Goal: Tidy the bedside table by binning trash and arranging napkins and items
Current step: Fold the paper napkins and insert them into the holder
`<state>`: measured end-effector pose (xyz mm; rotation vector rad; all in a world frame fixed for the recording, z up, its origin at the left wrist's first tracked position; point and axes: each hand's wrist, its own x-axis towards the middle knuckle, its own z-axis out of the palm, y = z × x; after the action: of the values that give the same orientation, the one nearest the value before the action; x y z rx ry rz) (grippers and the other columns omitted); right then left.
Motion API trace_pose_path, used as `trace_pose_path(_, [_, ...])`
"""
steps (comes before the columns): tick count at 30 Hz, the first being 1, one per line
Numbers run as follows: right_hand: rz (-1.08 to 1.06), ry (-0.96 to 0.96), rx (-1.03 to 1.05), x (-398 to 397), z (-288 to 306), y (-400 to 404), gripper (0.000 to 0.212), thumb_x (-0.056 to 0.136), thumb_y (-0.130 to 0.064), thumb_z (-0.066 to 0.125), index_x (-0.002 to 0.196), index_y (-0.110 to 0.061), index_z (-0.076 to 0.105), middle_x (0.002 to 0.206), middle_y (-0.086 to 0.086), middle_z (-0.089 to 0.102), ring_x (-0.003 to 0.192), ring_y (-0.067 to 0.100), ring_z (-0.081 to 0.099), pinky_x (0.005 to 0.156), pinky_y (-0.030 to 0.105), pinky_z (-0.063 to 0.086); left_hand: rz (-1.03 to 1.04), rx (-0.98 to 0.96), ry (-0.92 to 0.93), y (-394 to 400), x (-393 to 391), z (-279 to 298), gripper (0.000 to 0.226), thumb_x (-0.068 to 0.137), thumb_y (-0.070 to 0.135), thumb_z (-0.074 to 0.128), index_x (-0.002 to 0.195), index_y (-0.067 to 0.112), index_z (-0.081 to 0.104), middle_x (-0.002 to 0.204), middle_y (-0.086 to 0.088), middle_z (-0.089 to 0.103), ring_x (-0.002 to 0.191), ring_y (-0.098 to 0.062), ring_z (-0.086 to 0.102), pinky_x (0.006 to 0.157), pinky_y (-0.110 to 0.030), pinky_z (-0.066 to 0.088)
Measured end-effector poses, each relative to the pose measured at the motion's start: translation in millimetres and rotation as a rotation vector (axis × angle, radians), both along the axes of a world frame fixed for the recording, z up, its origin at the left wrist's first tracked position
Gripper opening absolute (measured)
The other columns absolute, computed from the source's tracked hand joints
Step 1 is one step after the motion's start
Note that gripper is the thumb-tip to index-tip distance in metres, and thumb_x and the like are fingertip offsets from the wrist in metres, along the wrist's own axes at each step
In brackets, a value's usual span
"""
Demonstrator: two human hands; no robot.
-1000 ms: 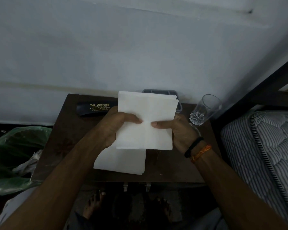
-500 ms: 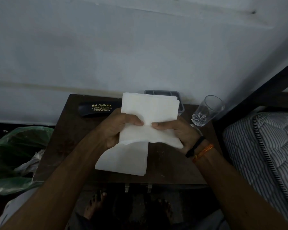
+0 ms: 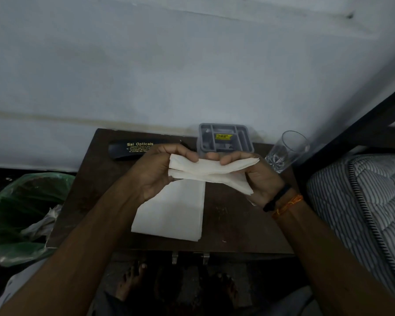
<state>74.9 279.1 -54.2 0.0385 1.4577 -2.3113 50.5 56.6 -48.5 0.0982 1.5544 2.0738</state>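
hands — left [image 3: 156, 169] | right [image 3: 257, 176] | both pinch folded napkin [image 3: 211, 172] above table [image 3: 237, 224]

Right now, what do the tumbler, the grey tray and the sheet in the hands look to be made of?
Tumbler: clear glass, likely; see-through, cut star base.
Grey tray: matte moulded plastic, by its ribbed dividers.
Sheet: soft white tissue paper; it bends limply, thin layered edges showing.
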Motion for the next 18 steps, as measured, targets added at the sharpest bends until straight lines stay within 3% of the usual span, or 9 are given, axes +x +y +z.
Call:
trace_pose_path(4, [-0.001,0.005,-0.007,-0.7,3.1,3.8,0.009,0.069,-0.009,0.067,0.062,-0.011,0.073,0.110,0.014,0.072,0.109,0.029,0.067,0.085,0.036,0.058,0.029,-0.032,-0.031,-0.1,-0.8,4.3,0.017,0.071,0.006,0.066,0.062,0.017,0.075,0.090,0.001,0.073,0.096,-0.022,0.064,0.063,-0.023,0.057])
trace_pose_path(9, [-0.003,-0.022,0.033,-0.3,3.7,7.5,0.024,0.080,-0.004,0.054,0.072,-0.013,0.075,0.119,0.012,0.068,0.114,0.031,0.064,0.065,0.026,0.060,0.076,0.075,-0.218,2.0,-1.9,7.8,0.008,0.067,0.013,0.069,0.063,0.013,0.076,0.094,-0.008,0.071,0.097,-0.025,0.069,0.071,-0.024,0.058])
trace_pose_path(12, [-0.004,-0.065,-0.043,-1.6,4.2,9.4,0.026,0.083,0.001,0.050,0.073,-0.008,0.073,0.121,0.015,0.066,0.101,0.034,0.069,0.055,0.021,0.059,0.112,0.111,-0.283,2.1,-3.3,4.6,0.035,0.090,0.006,0.054,0.064,0.010,0.077,0.095,-0.013,0.073,0.096,-0.027,0.071,0.061,-0.016,0.053])
trace_pose_path(14, [-0.019,-0.084,-0.067,-2.3,3.3,9.7,0.028,0.083,0.002,0.048,0.069,-0.008,0.070,0.118,0.015,0.068,0.099,0.035,0.070,0.055,0.021,0.059,0.140,0.148,-0.327,1.7,-3.6,3.2,0.039,0.093,0.005,0.051,0.063,0.008,0.076,0.094,-0.015,0.072,0.096,-0.027,0.068,0.051,-0.014,0.052])
trace_pose_path(18, [-0.024,-0.132,-0.117,-3.8,1.1,10.3,0.027,0.085,-0.001,0.048,0.066,-0.009,0.064,0.118,0.017,0.068,0.094,0.032,0.072,0.055,0.022,0.059,0.189,0.264,-0.440,0.3,-4.2,3.7,0.045,0.094,0.004,0.047,0.059,0.003,0.073,0.090,-0.019,0.071,0.069,-0.018,0.068,0.044,-0.014,0.050])
